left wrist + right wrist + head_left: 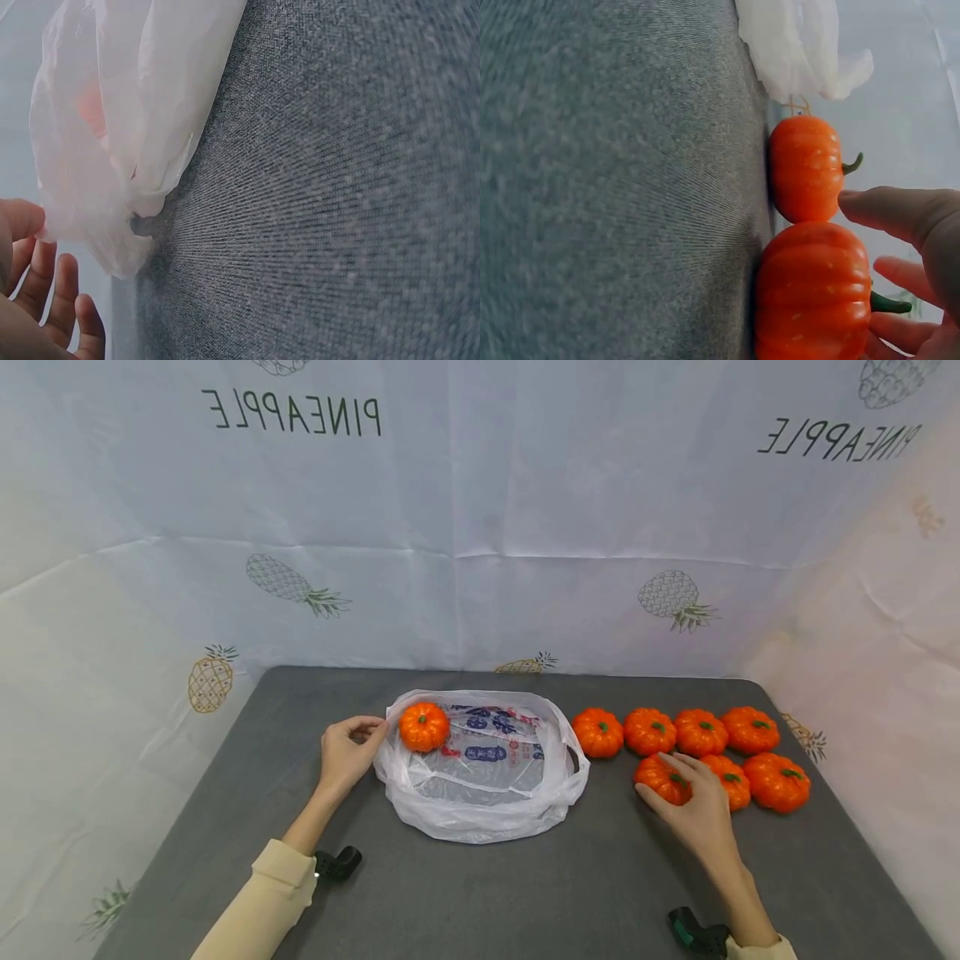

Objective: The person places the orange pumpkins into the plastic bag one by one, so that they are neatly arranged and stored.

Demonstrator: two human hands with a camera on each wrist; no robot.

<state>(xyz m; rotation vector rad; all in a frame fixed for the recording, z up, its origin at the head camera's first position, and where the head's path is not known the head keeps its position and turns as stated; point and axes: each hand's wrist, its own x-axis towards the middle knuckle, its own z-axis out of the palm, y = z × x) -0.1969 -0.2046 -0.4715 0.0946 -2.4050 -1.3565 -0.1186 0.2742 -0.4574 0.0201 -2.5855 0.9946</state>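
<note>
tbh the thing to look at is the mini pumpkin [654, 779] at the right hand [697, 806]: front row, left end, sitting on the gray counter [510, 902]. R fingers are spread around it, thumb [889, 212] on the side nearer the bag, the rest past the stem [890, 303]. In the R wrist view there's a gap b/w thumb tip and pumpkin, so def not clenched; can't tell if the other fingers touch it.

L hand [347, 750] is pinching the rim of a thin white plastic bag [472, 822] b/w thumb and finger, at its left end. Bag's spread w/ its mouth up, and there's 1 pumpkin inside [424, 727], near that same end. Other loose ones: a back row of 4 [700, 732] plus 2 more in front [777, 782], most of them touching or nearly.

Handling, imo: looks like glossy fake pumpkins, so prob light, stiff, a bit slick, not very fragile. I'd grab across the fat ribbed sides, thumb opposite fingers, approx at the widest part. Wouldn't lift by the stem, it's thin & might snap or twist. Neighbors are close, so fingertips could nudge one.

Bag's the floppy one: super light, slippery, prob tears if yanked. Pinching the rim seems right, just w/o pulling hard.
</note>
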